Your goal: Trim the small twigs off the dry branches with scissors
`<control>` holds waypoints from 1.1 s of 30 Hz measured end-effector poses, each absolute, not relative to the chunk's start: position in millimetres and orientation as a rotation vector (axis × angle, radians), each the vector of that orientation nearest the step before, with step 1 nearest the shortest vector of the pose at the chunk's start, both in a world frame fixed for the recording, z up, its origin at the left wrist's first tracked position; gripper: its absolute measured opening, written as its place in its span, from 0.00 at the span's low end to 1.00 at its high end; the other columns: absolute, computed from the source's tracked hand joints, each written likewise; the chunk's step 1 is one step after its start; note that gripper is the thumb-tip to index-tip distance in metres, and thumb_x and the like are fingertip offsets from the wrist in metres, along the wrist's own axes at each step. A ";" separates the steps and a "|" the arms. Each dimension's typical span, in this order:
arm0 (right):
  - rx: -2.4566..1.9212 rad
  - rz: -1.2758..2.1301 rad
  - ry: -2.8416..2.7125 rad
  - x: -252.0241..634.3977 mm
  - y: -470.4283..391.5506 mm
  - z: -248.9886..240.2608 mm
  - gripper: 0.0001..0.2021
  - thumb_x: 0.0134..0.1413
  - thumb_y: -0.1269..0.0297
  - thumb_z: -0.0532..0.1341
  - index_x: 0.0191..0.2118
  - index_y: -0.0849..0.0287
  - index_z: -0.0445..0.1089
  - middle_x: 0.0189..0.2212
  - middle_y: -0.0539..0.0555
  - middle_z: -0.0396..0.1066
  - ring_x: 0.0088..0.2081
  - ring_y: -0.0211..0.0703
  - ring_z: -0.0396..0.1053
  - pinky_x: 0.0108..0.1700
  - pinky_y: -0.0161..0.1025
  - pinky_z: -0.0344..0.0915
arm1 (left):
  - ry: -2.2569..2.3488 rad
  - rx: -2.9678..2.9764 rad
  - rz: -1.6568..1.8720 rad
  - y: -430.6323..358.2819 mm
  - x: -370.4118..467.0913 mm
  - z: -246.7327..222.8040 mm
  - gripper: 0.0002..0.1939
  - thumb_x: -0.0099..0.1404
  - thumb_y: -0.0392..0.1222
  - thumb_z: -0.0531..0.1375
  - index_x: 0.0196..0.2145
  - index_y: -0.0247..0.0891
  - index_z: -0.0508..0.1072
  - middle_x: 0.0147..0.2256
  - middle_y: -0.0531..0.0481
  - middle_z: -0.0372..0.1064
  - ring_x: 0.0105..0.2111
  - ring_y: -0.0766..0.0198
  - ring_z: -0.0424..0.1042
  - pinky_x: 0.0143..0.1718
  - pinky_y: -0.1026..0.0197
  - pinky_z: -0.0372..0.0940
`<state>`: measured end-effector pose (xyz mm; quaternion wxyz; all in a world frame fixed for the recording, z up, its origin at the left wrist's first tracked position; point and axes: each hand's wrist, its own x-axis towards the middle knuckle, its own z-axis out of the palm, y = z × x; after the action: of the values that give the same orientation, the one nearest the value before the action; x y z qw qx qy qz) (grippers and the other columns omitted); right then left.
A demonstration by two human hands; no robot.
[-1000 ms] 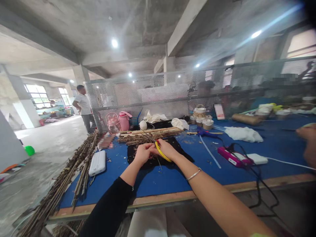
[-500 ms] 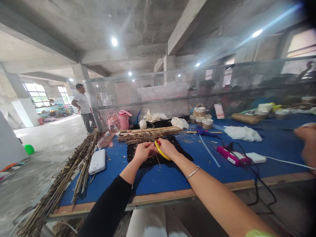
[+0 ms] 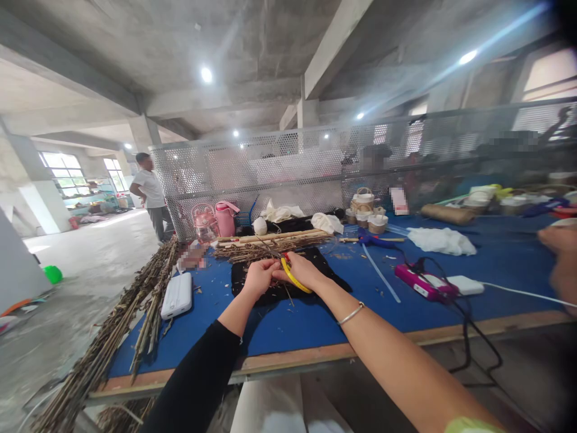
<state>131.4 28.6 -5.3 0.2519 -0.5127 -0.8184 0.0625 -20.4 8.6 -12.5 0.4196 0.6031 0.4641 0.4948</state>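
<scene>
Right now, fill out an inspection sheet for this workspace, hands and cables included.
Surface: blue tabletop, scattered with loose scraps.
Job's things: yellow-handled scissors, above a black cloth; twig pile behind.
Clutter: white power bank left, magenta power strip right.
Hands: right hand grips the scissors; left hand against it, its grip hidden.
Cables: black cables hang over the front edge; white cable runs rightward.
Surroundings: perforated partition behind; person standing at left.

Head-worn view (the only one) looks forward, down over the nearby table (image 3: 293,334)
</scene>
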 end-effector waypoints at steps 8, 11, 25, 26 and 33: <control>-1.424 0.169 -2.213 130.7 25.7 -2.3 0.26 0.42 0.40 0.58 0.38 0.58 0.61 0.35 0.56 0.69 0.37 0.46 0.68 0.30 0.33 0.53 | 1.152 1.513 1.229 7.7 -20.4 -11.1 0.15 0.54 0.46 0.58 0.33 0.32 0.75 0.20 0.52 0.67 0.16 0.72 0.59 0.16 0.69 0.56; -1.502 0.174 -2.204 129.2 23.6 -0.5 0.26 0.43 0.39 0.56 0.37 0.58 0.62 0.33 0.56 0.70 0.36 0.46 0.68 0.28 0.33 0.51 | 1.135 1.502 1.220 7.3 -20.6 -10.5 0.14 0.55 0.46 0.58 0.34 0.33 0.75 0.21 0.51 0.68 0.17 0.72 0.61 0.17 0.69 0.57; -1.556 0.121 -2.193 127.2 24.1 -0.9 0.26 0.42 0.38 0.55 0.36 0.58 0.63 0.32 0.56 0.70 0.36 0.47 0.69 0.30 0.34 0.53 | 1.177 1.475 1.245 9.0 -22.0 -10.9 0.14 0.55 0.45 0.58 0.36 0.34 0.74 0.23 0.51 0.69 0.19 0.72 0.62 0.19 0.69 0.59; -1.537 0.139 -2.198 127.3 24.5 -2.1 0.27 0.42 0.38 0.56 0.37 0.58 0.62 0.32 0.56 0.70 0.36 0.47 0.69 0.30 0.34 0.53 | 1.172 1.482 1.249 9.4 -22.2 -11.3 0.14 0.55 0.45 0.58 0.35 0.34 0.74 0.23 0.51 0.69 0.18 0.72 0.62 0.18 0.69 0.59; -1.408 0.172 -2.238 130.2 26.9 -7.3 0.26 0.41 0.40 0.58 0.38 0.58 0.61 0.36 0.57 0.69 0.39 0.47 0.68 0.33 0.34 0.55 | 1.101 1.541 1.256 15.0 -24.0 -17.1 0.14 0.55 0.47 0.57 0.28 0.31 0.72 0.20 0.52 0.66 0.16 0.74 0.58 0.17 0.69 0.57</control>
<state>130.2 26.9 -7.3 0.2436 -0.5153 -0.8192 0.0630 -24.0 15.0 -17.1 0.4208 0.6151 0.4396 0.5013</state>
